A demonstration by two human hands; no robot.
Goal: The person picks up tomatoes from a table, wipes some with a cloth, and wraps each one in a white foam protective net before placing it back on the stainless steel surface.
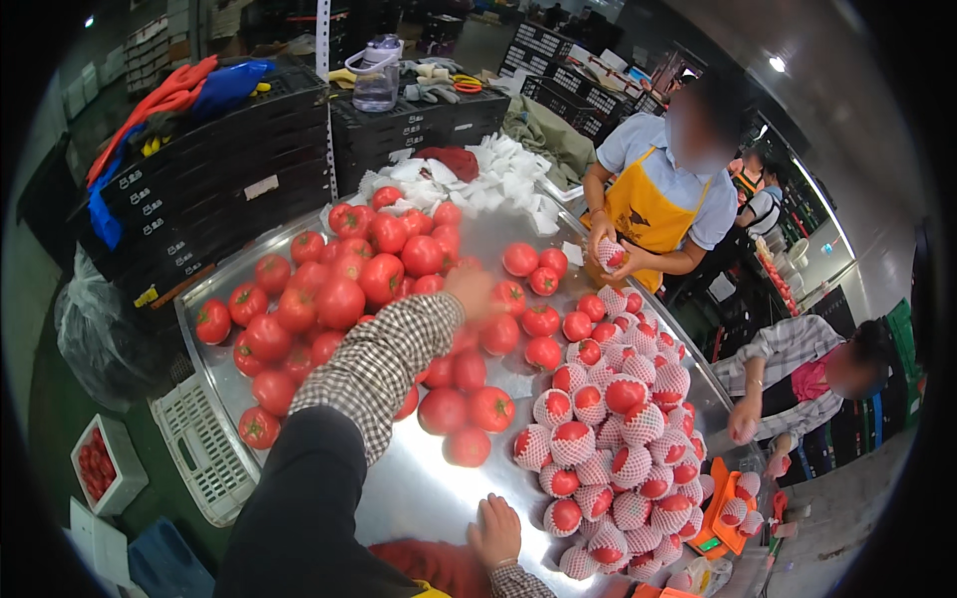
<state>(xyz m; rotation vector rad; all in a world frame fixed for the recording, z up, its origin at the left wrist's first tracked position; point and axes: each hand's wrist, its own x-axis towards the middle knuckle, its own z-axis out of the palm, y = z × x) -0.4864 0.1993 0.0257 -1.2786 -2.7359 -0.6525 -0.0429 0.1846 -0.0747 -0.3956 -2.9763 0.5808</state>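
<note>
My left hand, blurred by motion, reaches in a checked oversleeve over loose red tomatoes on a stainless-steel table. It is among the tomatoes at mid-table; its fingers are too smeared to show whether they hold one. Near the table's close edge my right hand rests on the bare metal with nothing in it. A red cloth lies beside that hand. To its right is a large heap of tomatoes in white foam net sleeves.
White foam nets lie piled at the back. Across the table, a person in a yellow apron holds a netted tomato. Another person works at right beside an orange scale. Black crates and a white plastic basket border the left.
</note>
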